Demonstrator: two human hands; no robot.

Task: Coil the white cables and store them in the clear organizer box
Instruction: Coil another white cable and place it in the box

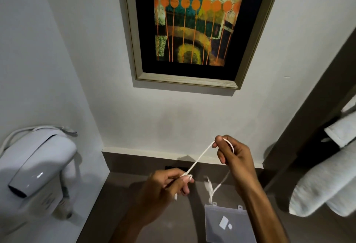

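A thin white cable [200, 157] is stretched taut between my two hands above a dark counter. My left hand [165, 187] pinches one end of it, with a small loop wound around the fingertips. My right hand [234, 158], higher and to the right, pinches the cable where it curves over the fingers. The rest of the cable hangs down behind that hand to the counter beside a blurred white plug [209, 185]. The clear organizer box [227, 225] lies shut on the counter below my right forearm, with small white pieces visible through the lid.
A white wall-mounted hair dryer [38, 167] hangs at the left. A framed painting [192, 27] is on the wall ahead. Rolled white towels [325, 181] sit at the right. The dark counter [119, 204] meets the wall in a corner.
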